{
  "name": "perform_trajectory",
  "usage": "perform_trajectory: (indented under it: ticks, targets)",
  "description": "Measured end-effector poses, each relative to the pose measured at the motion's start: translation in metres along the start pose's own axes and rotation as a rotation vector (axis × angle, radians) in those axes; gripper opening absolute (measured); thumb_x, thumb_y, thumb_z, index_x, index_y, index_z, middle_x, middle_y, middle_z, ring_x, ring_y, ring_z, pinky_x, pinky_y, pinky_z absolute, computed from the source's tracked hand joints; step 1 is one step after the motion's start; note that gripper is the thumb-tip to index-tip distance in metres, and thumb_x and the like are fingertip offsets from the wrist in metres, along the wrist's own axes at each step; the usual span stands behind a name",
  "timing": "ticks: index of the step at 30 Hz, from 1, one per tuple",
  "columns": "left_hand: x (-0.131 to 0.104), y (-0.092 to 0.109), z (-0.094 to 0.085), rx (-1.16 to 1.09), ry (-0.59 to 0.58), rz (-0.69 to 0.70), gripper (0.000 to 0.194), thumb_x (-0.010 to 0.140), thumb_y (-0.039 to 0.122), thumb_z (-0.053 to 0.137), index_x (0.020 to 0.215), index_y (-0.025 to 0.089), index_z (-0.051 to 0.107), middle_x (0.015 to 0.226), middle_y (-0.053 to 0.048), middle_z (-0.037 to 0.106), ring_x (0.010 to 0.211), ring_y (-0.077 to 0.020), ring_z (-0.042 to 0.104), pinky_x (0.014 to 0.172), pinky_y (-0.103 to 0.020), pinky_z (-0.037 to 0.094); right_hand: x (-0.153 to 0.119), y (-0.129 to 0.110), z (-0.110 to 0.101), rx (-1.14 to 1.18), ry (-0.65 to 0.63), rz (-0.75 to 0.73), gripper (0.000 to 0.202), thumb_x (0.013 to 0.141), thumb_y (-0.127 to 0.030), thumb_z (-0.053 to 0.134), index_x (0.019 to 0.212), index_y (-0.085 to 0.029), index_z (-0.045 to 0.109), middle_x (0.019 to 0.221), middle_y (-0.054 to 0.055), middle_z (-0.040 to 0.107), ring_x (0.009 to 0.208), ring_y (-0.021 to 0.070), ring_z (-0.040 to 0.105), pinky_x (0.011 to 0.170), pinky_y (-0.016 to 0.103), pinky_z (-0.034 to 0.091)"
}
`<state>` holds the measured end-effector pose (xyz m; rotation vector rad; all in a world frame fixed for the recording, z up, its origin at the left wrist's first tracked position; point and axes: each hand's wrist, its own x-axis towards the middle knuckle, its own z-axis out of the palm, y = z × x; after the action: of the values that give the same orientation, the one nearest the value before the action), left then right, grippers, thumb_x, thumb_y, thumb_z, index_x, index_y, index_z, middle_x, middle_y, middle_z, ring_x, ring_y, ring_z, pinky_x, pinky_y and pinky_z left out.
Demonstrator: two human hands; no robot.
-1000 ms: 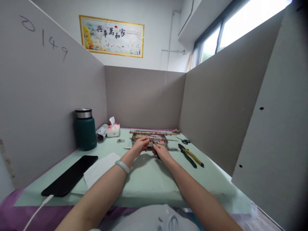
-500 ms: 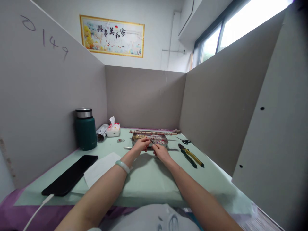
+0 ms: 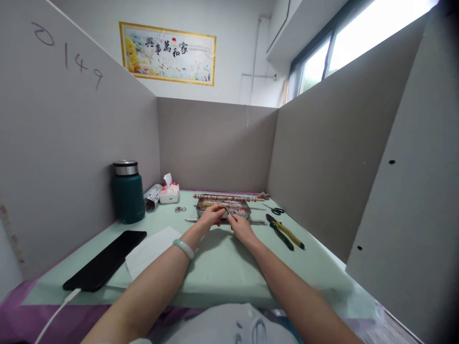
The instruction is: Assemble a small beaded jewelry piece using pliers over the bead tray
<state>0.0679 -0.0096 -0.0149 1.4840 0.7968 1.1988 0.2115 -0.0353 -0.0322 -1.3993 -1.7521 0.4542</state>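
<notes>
The left hand (image 3: 212, 216) and the right hand (image 3: 241, 226) are near each other, at the near side of the bead tray (image 3: 245, 216). The right hand pinches a thin tool (image 3: 227, 210); what the left hand holds is too small to tell. Pliers (image 3: 287, 233) and scissors (image 3: 277, 210) lie to the right. To the left there are a phone (image 3: 105, 260), a paper (image 3: 154, 249) and a bottle (image 3: 128, 198).

We see slim silvery tool (image 3: 227, 210), slanted, upper end tipping left toward left hand (image 3: 212, 216), lower end hidden in right hand (image 3: 240, 227). Just beyond, we spot shallow metal tray (image 3: 246, 215), flat on table (image 3: 229, 267), crowded with tiny beads (image 3: 237, 208), golden at left, reddish at right. Finer detail too small for us.
</notes>
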Motion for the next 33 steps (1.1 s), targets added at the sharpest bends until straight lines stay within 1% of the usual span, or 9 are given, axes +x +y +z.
perform_trajectory:
  ticks: [6,10,15,21,33]
  targets:
    - [0.0009,-0.0007,-0.0003,0.006,0.014,0.002,0.033,0.068,0.035,0.065,0.090,0.012,0.057,0.047,0.009,0.037,0.040,-0.0050,0.034,0.042,-0.021,0.034,-0.0019,-0.0023,-0.0004,0.029,-0.011,0.015,0.037,0.085,-0.044,0.036,0.068,-0.018,0.057,0.058,0.001,0.056,0.057,0.0135,0.049,0.055,0.023,0.029]
    - [0.0013,-0.0017,-0.0012,-0.004,-0.003,0.005,0.033,0.068,0.035,0.065,0.091,0.012,0.057,0.046,0.009,0.036,0.039,-0.0048,0.032,0.042,-0.021,0.034,-0.0023,-0.0024,-0.0002,0.055,-0.014,0.017,0.038,0.084,-0.045,0.037,0.070,-0.018,0.058,0.059,0.001,0.056,0.057,0.0138,0.049,0.055,0.023,0.030]
    - [0.0027,-0.0034,-0.0018,-0.016,0.015,0.007,0.035,0.068,0.034,0.065,0.094,0.011,0.057,0.046,0.009,0.036,0.039,-0.0047,0.031,0.042,-0.021,0.034,-0.0015,-0.0008,0.0007,0.048,-0.021,0.017,0.038,0.084,-0.046,0.036,0.070,-0.018,0.058,0.058,0.001,0.056,0.056,0.0135,0.049,0.054,0.023,0.030]
    - [0.0018,-0.0020,-0.0017,-0.038,0.018,-0.009,0.036,0.067,0.035,0.067,0.092,0.011,0.059,0.045,0.010,0.033,0.039,-0.0044,0.030,0.042,-0.021,0.034,-0.0018,-0.0015,0.0004,0.037,-0.012,0.009,0.039,0.084,-0.046,0.036,0.072,-0.017,0.060,0.059,0.001,0.056,0.057,0.0140,0.049,0.054,0.023,0.030]
    - [0.0030,-0.0038,-0.0021,-0.004,0.055,-0.002,0.040,0.066,0.034,0.069,0.097,0.009,0.062,0.047,0.008,0.038,0.041,-0.0047,0.034,0.042,-0.021,0.034,-0.0020,-0.0028,-0.0005,-0.011,0.004,0.012,0.038,0.086,-0.043,0.037,0.072,-0.017,0.061,0.059,0.001,0.057,0.059,0.0143,0.050,0.056,0.024,0.029]
